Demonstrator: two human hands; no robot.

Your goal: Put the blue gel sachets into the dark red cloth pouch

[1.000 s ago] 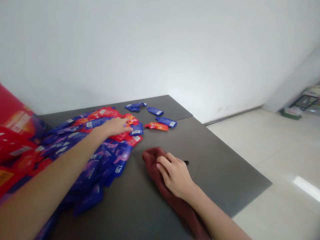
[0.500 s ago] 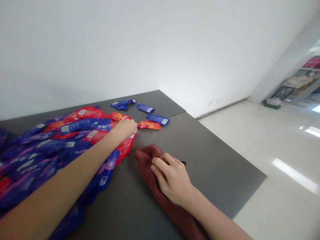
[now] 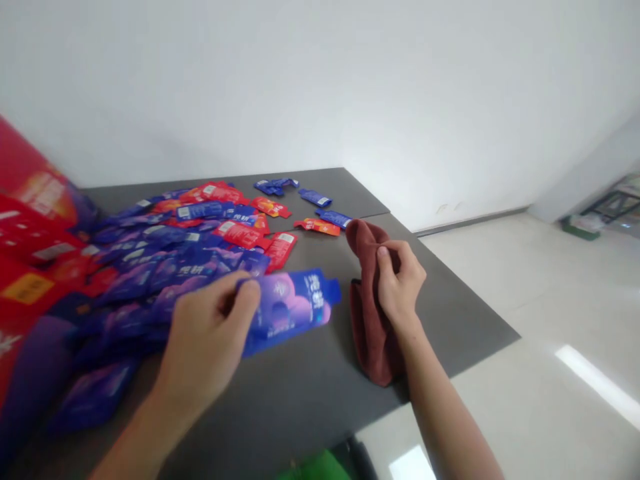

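Observation:
My left hand (image 3: 213, 327) pinches one end of a blue-purple pouch (image 3: 290, 307), which is lifted above the table and points to the right. A brown-red cloth (image 3: 370, 293) is bunched between the thumb and fingers of my right hand (image 3: 400, 277), its top raised and its lower folds hanging near the table's front edge. Left of both hands spreads a large pile of blue and red pouches (image 3: 200, 247). Behind the cloth lie an orange-red pouch (image 3: 319, 227) and a few loose blue pouches (image 3: 315, 197).
Large red boxes or packs (image 3: 35, 220) stand at the left edge. The dark grey table (image 3: 450, 307) meets a white wall at the back. Something green (image 3: 320, 467) shows below the front edge. A green box (image 3: 580, 228) sits on the floor at far right.
My left hand has come back from the pile's far right side and now holds a pouch up. The cloth has been lifted by my right hand. The view has shifted, bringing the red boxes in.

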